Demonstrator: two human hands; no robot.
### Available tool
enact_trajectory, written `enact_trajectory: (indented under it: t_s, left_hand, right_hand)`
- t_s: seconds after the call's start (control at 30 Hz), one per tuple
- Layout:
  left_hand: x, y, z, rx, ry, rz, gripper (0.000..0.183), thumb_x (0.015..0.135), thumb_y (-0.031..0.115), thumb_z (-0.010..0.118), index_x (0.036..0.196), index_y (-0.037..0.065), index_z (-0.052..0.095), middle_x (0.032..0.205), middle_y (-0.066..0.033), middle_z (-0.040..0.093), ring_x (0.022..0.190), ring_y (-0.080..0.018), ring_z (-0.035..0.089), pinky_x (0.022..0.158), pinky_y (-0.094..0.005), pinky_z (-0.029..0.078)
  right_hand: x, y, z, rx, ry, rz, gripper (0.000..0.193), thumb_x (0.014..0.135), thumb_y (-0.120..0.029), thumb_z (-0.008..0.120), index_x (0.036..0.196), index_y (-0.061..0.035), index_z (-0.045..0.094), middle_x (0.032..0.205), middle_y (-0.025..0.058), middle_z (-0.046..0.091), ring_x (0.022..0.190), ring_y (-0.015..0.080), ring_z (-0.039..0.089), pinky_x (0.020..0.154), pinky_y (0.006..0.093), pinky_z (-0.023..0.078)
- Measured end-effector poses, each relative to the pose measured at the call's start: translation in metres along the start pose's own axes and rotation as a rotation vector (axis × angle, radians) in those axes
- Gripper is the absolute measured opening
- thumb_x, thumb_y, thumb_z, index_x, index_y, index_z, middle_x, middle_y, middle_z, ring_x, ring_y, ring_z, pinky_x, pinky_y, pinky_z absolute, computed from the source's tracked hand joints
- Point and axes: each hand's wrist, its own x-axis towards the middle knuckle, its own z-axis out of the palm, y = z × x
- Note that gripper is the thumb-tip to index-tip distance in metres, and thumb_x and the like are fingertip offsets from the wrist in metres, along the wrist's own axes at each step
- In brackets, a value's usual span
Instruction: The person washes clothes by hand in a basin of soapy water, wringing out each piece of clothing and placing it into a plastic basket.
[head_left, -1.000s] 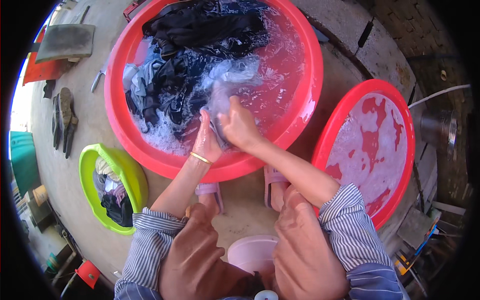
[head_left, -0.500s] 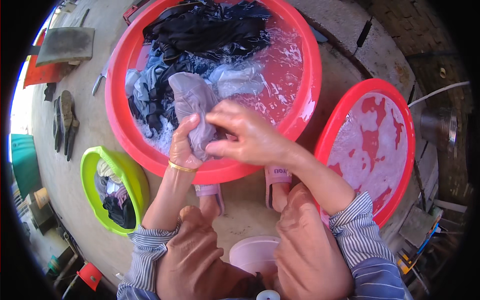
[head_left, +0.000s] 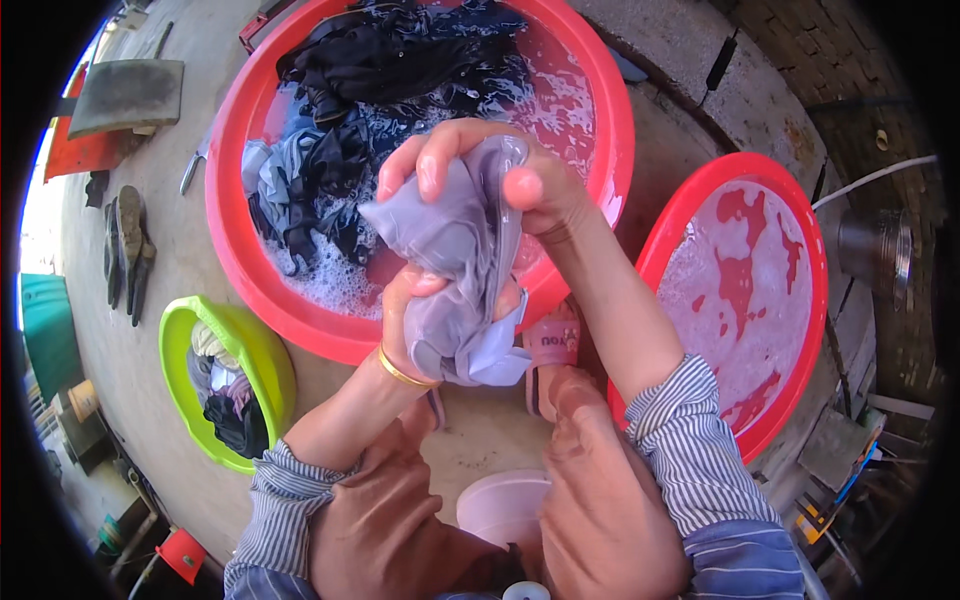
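Both hands grip a wet, greyish-purple cloth (head_left: 450,240), raised over the near rim of a large red basin (head_left: 240,270). My left hand (head_left: 398,315) closes around its lower part, a gold bangle on the wrist. My right hand (head_left: 540,185) clasps the upper part, fingers curled over the top and thumb on the near side. A paler flap of fabric (head_left: 490,355) hangs from the bottom. In the basin, dark wet clothes (head_left: 400,70) and light blue cloth (head_left: 280,175) lie in sudsy water.
At right stands a second red basin (head_left: 665,235) of foamy water. A lime green tub (head_left: 270,350) with clothes sits at left, near dark gloves (head_left: 130,240) and a knife (head_left: 192,168) on the concrete. Pink slippers (head_left: 553,340) are on my feet.
The cloth has come up and nearer, bunched differently, with a pale flap now hanging down. My right hand moved from pinching its side to clasping its top.
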Motion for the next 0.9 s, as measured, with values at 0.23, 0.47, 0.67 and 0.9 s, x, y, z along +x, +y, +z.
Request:
enact_trajectory:
  t_s: [0.23,0.47,0.67,0.9]
  left_hand:
    - [-0.010,0.000,0.008,0.440,0.529,0.039,0.049,0.070,0.016,0.058,0.115,-0.001,0.050,0.098,-0.0134,0.060,0.086,-0.0232,0.061,0.074,-0.0336,0.052]
    - [-0.005,0.011,-0.022,0.988,0.484,0.263,0.039,0.071,0.009,0.055,0.109,-0.003,0.055,0.098,-0.0097,0.060,0.088,-0.0164,0.059,0.075,-0.0272,0.049]
    - [-0.014,0.038,0.004,0.973,0.562,0.142,0.040,0.070,0.007,0.058,0.108,-0.003,0.058,0.095,-0.0094,0.063,0.092,-0.0162,0.060,0.079,-0.0275,0.048]
    - [-0.032,0.043,0.001,0.394,0.417,0.217,0.045,0.087,0.038,0.062,0.115,0.003,0.057,0.105,-0.0108,0.063,0.098,-0.0236,0.061,0.091,-0.0384,0.048]
  right_hand:
    - [-0.003,0.008,0.032,-0.891,0.467,0.163,0.027,0.064,-0.016,0.075,0.067,-0.0056,0.051,0.072,-0.0007,0.054,0.071,0.0073,0.050,0.066,0.0243,0.040]
    - [-0.007,0.044,0.001,-1.052,0.503,0.058,0.040,0.062,-0.023,0.073,0.094,-0.0034,0.060,0.090,0.0065,0.062,0.079,0.0169,0.056,0.073,0.0287,0.045]
    - [0.002,0.009,0.034,-1.113,0.162,0.301,0.043,0.069,-0.026,0.073,0.104,-0.0049,0.059,0.098,0.0081,0.060,0.092,0.0167,0.056,0.083,0.0276,0.044]
    - [0.017,0.007,0.072,-1.339,0.383,-0.206,0.023,0.066,-0.010,0.070,0.084,-0.0026,0.058,0.073,0.0035,0.057,0.066,0.0097,0.054,0.063,0.0250,0.044]
